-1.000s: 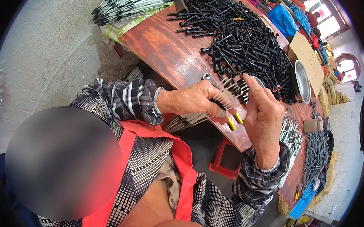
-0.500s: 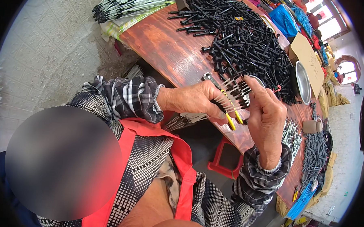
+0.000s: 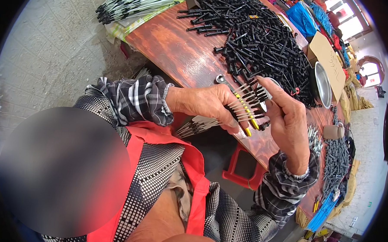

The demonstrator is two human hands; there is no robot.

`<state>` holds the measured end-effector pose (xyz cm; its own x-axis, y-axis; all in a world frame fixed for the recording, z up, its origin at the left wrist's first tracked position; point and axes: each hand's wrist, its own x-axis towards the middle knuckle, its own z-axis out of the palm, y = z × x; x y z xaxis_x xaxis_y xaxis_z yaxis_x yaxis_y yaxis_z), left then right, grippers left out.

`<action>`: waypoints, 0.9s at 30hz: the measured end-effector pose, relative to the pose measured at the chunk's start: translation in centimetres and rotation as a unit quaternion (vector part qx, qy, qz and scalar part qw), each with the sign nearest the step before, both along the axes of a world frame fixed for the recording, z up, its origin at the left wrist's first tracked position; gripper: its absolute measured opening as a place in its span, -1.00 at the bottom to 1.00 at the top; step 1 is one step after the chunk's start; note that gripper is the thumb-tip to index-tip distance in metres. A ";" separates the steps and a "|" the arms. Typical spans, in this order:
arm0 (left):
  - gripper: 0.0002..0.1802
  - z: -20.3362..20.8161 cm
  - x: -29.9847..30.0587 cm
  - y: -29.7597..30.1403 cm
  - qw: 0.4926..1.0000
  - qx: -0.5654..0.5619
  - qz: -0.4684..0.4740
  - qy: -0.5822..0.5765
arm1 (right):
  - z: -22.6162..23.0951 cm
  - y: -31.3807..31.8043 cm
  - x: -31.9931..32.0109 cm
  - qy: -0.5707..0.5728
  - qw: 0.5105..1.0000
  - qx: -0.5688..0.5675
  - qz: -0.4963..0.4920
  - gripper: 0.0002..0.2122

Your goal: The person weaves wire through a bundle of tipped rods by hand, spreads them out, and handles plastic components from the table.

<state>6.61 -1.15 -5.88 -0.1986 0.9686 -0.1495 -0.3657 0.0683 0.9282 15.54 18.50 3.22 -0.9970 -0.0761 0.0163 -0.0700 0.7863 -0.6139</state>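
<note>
Left hand (image 3: 205, 103) is clenched around a fanned bundle of thin rods (image 3: 242, 106), pale along their length with black caps at the far ends; pliers with yellow-tipped handles (image 3: 246, 119) seem to sit in the same grasp, though the fingers hide how they are held. Right hand (image 3: 289, 121) stands upright just beside the fan, fingers loosely curled, its index finger raised by the black caps; whether it pinches a rod I cannot tell.

Beyond the hands, a large heap of black capped pieces (image 3: 258, 37) covers the far part of the reddish wooden surface (image 3: 179, 51). A bundle of white rods with black ends (image 3: 134, 3) lies at the surface's far left edge. To the right sit a round metal bowl (image 3: 322, 83), a sheet of cardboard (image 3: 326, 57) and a blue bag (image 3: 303, 18). A red stool (image 3: 244, 168) stands under the surface's near edge, below the hands. More grey rods (image 3: 337, 164) lie heaped at the right.

Held above the near edge of the surface, the bundle runs with its long axis from lower left to upper right, black caps pointing away toward the heap, bare ends trailing back under the left wrist.
</note>
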 end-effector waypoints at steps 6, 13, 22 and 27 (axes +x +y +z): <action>-0.72 0.3 0.0 -0.1 1.000 -0.003 0.010 -0.007 | -1.4 1.1 -0.6 0.070 0.995 -0.056 0.042 -0.64; -0.75 0.4 -0.1 0.0 0.999 -0.034 -0.012 0.014 | -0.3 0.8 -0.6 0.102 0.993 0.002 0.056 -0.63; -0.72 0.4 0.0 0.1 1.000 -0.020 -0.001 0.021 | -1.5 0.8 -0.4 0.091 0.992 -0.083 0.008 -0.65; -0.72 0.6 -0.2 -0.2 0.999 -0.032 -0.010 0.022 | -1.8 0.9 -0.5 0.102 0.992 -0.075 0.022 -0.62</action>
